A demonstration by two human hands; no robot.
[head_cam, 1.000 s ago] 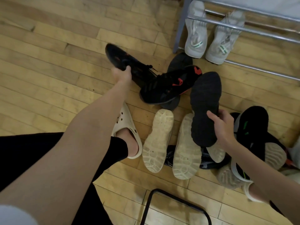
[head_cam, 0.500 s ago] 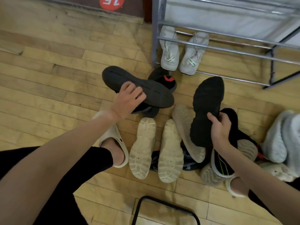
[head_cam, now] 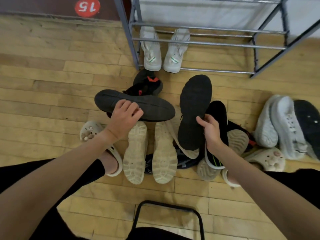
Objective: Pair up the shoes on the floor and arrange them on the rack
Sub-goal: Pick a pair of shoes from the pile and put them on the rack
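Observation:
My left hand [head_cam: 125,118] grips a black shoe [head_cam: 152,108] held sole-up, lying crosswise above the pile. A second black shoe [head_cam: 194,108] is in my right hand [head_cam: 210,129], also sole-up, toe pointing toward the rack. Behind the left shoe a black sneaker with red marks [head_cam: 147,84] lies on the floor. Two cream-soled shoes [head_cam: 149,153] lie sole-up in front of me. A grey metal shoe rack [head_cam: 207,43] stands at the top, with a pair of white sneakers [head_cam: 162,51] on its bottom shelf at the left.
More shoes lie at the right: white sneakers [head_cam: 280,125], a black shoe [head_cam: 308,122], and a black one with green stripes [head_cam: 214,158]. My feet wear cream clogs [head_cam: 266,158]. A black metal frame [head_cam: 166,215] sits near my knees. The floor is wood planks.
The left hand lifted its black shoe off the floor and turned it sole-up, bringing it toward the middle. The view tilted up, showing more of the rack. The right shoe stayed held.

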